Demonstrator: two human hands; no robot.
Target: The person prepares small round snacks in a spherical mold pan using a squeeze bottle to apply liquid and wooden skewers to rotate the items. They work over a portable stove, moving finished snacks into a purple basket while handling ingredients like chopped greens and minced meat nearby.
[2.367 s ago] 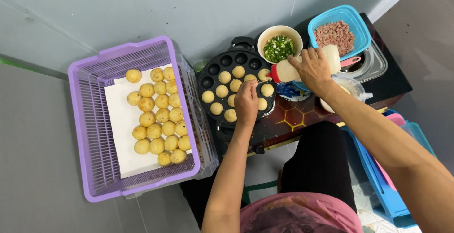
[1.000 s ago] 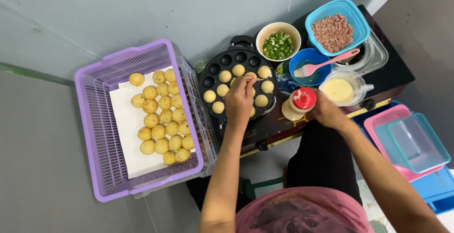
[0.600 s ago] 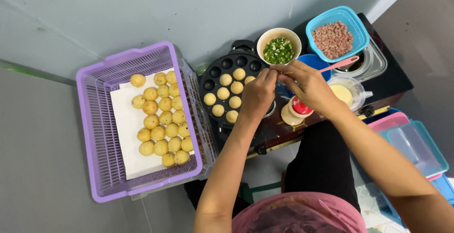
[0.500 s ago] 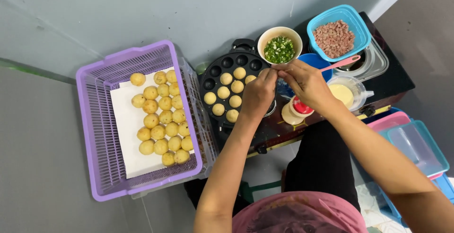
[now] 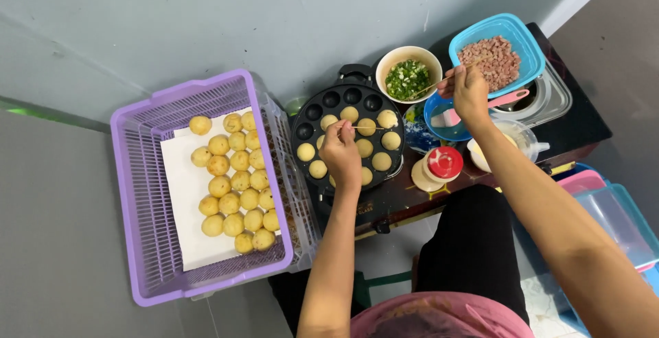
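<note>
At far left, beside the stand, a purple basket [image 5: 144, 173] holds golden cooked balls [image 5: 233, 183] on white paper. Left hand [image 5: 341, 151] pinches a thin skewer [image 5: 367, 128], tip over the round black ball pan [image 5: 322, 108] at the stand's left edge, its moulds partly filled with dough balls [image 5: 374, 161]. Right hand [image 5: 469, 93] grips a second stick [image 5: 431, 85] between the bowl of chopped greens [image 5: 408, 77] and the blue tub of minced meat [image 5: 495, 60] at the back edge. Judged step: turning balls in the moulds. Careful tip placement needed.
</note>
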